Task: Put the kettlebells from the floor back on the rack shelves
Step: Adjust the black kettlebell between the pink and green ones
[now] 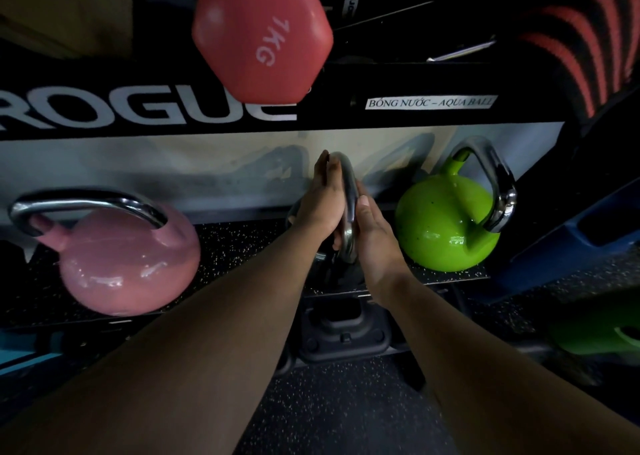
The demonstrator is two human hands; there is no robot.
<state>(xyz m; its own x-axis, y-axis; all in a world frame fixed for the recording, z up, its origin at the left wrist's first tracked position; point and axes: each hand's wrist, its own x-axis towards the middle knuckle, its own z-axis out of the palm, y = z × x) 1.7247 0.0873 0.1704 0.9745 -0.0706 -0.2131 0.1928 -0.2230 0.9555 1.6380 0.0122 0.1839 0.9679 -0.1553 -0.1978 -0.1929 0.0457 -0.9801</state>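
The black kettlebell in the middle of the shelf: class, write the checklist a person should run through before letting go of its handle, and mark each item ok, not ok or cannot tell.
1. Both hands on the chrome handle: left hand and right hand are on either side. Ok.
2. Black kettlebell fully seated on the shelf: its base is hidden by the arms. Cannot tell.
3. Gap to the pink kettlebell: clear space. Ok.
4. Gap to the green kettlebell: apart, though closer. Ok.
5. Red 1KG dumbbell overhead stable: its support is out of sight. Cannot tell.
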